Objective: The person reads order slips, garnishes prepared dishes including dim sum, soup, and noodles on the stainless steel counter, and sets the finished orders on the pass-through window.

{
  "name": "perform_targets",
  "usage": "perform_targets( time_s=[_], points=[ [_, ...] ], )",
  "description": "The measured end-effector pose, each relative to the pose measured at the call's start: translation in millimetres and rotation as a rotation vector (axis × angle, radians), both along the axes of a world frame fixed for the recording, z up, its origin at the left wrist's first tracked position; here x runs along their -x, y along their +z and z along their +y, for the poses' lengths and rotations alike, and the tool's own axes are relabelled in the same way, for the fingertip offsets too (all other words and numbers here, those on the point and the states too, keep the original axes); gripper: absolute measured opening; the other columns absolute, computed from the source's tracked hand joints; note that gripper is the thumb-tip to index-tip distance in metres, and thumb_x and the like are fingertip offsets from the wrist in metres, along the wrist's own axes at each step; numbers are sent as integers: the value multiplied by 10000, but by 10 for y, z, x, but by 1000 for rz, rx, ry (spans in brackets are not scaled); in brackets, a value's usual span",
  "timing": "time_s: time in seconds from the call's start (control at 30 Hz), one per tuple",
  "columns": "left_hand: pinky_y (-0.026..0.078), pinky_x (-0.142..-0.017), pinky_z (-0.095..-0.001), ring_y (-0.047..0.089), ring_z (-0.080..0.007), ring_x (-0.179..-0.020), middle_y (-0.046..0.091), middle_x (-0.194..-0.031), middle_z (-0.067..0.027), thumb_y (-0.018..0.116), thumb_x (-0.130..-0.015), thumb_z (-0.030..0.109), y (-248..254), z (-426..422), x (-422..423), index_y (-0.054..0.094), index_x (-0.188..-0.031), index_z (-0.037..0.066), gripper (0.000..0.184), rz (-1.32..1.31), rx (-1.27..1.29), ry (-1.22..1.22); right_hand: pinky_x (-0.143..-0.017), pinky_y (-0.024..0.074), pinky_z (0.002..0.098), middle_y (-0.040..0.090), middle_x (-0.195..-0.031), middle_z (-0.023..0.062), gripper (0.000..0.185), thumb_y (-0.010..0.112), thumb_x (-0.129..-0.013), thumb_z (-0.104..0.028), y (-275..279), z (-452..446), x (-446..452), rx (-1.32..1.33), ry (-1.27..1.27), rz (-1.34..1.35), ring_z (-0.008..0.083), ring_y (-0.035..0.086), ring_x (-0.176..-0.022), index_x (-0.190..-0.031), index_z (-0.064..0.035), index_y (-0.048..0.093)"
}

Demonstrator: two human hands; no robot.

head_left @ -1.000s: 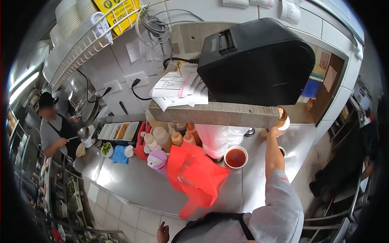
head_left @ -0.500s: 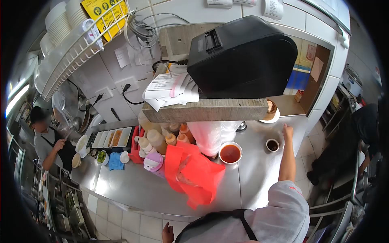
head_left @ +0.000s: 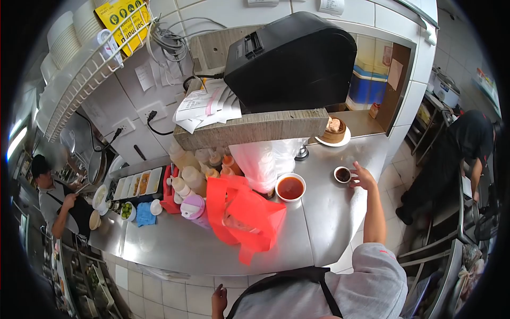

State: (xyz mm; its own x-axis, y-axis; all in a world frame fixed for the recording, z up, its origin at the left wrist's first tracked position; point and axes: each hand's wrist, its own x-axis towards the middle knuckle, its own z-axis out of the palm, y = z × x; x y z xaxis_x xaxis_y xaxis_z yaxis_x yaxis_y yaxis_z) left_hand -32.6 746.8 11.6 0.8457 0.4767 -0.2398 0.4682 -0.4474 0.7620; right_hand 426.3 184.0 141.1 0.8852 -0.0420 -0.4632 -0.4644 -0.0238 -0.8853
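My right hand [head_left: 363, 177] is at the right side of a small white cup of dark sauce [head_left: 342, 174]. Its fingers are spread, with the thumb low by the cup's rim; whether it touches the rim I cannot tell. Beyond the cup, a bamboo steamer [head_left: 333, 127] with food in it sits on a white plate [head_left: 346, 139]. To the left stands a white bowl of red-orange soup [head_left: 290, 187]. My left hand [head_left: 219, 299] hangs low in front of the counter, fingers loosely apart and nothing visible in it.
A red bag [head_left: 247, 215] and a lilac-lidded bottle [head_left: 194, 208] stand on the steel counter [head_left: 183, 250]. Overhead, a shelf [head_left: 255, 127] carries a black printer [head_left: 292, 61]. One person [head_left: 64, 196] is at far left, another [head_left: 451, 159] at right.
My right hand has come back toward me to the small sauce cup, and its curled fingers have spread. The view has shifted, showing more of the steamer. The person at right is more bent over.
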Motion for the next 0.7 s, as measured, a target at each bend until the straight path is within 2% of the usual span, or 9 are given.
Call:
perform_targets(
  time_s=[0.07, 0.27, 0.47, 0.57, 0.7],
  points=[
    [455, -649, -342, 593, -267, -705, 604, -770, -183, 497, -841, 228, 104, -51, 28, 523, -1121, 7, 358, 29, 2, 5, -680, 503, 434, 344, -1309, 166, 628, 372, -869, -494, 30, 78, 61, -45, -12, -24, 347, 479, -972, -1359, -144, 191],
    [459, -650, -346, 597, -270, -718, 611, -818, -209, 500, -836, 245, -284, 43, 308, 529, -1117, 8, 369, -12, 24, 39, -645, 518, 412, 324, -1307, 191, 631, 379, -869, -486, 32, 312, 136, -66, -6, -30, 332, 518, -886, -1356, -130, 195],
    [456, -657, -351, 595, -279, -728, 609, -811, -211, 498, -836, 251, -259, 20, 436, 530, -1116, 8, 373, 6, 64, 73, -634, 515, 407, 375, -1256, 188, 614, 385, -871, -476, 81, 637, 227, -72, 24, -33, 308, 530, -841, -1342, -115, 228],
    [454, -665, -353, 594, -289, -735, 607, -804, -209, 490, -839, 252, -295, 25, 485, 530, -1114, 7, 370, 50, 21, 70, -625, 511, 407, 394, -1241, 184, 617, 391, -870, -473, 26, 742, 227, -61, 41, -35, 302, 534, -839, -1337, -103, 231],
    [454, -683, -361, 596, -307, -764, 606, -818, -216, 484, -842, 257, -108, -50, 468, 529, -1111, 7, 370, 84, 8, 75, -648, 502, 413, 416, -1226, 173, 603, 372, -876, -461, 50, 888, 267, -44, 44, -40, 324, 526, -889, -1334, -94, 235]
  ],
)
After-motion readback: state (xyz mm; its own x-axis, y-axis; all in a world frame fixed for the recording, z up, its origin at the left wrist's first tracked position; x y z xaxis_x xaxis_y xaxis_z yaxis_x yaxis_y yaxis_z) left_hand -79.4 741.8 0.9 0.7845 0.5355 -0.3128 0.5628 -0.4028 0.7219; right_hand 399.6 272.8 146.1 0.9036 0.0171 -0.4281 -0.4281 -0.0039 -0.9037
